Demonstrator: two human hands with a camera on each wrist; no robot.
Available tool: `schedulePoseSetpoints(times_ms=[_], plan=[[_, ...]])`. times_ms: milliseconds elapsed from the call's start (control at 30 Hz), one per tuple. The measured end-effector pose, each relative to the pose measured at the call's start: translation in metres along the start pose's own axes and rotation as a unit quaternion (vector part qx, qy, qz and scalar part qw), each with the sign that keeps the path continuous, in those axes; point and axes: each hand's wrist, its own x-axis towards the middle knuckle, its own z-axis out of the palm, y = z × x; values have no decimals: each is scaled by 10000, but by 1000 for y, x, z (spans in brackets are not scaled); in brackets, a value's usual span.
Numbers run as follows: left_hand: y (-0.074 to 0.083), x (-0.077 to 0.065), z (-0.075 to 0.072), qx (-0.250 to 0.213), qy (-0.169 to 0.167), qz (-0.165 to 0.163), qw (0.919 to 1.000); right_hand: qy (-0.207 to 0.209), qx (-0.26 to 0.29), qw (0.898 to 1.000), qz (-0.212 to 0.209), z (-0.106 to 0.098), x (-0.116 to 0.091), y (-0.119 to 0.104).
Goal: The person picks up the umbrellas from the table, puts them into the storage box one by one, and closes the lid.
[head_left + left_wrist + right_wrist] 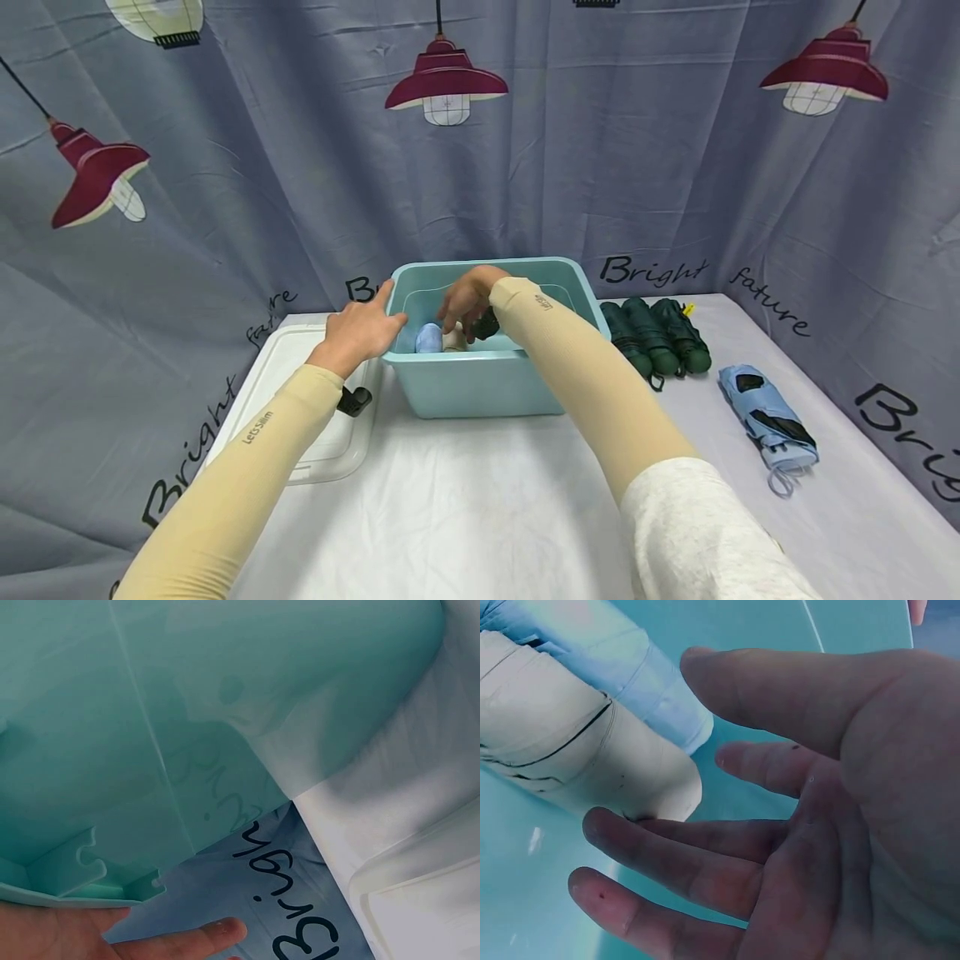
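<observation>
In the head view, a light teal plastic bin (476, 383) stands on the table. Inside it lie a light blue rolled bundle (429, 338) and a beige rolled bundle (577, 739), which look like folded umbrellas, side by side. My right hand (467, 302) reaches down into the bin. Its fingers are spread beside the end of the beige bundle, holding nothing; whether one fingertip touches it I cannot tell. My left hand (363, 332) rests at the bin's left rim, with a straight index finger (187, 941) outside the wall.
Several dark green folded umbrellas (654, 337) lie right of the bin. A light blue one (768, 417), with black patches and a cord loop, lies farther right. At the left, a white lid (330, 454) lies on the white-covered table (465, 508). A grey-blue curtain (570, 167) hangs behind.
</observation>
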Motion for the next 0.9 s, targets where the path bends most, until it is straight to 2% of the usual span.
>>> schedulePoseSetpoints(times_ms=[467,767,900], plan=[[1,-1,-1,43,2,33,10000,348,-382,9986,70,-2,-23,13],[0,-1,-1,23,-26,44,10000,489,-757,9959,-125,-2,-53,17],[1,-1,0,12,-45,59,10000,588,-674,9957,-220,0,-67,21]])
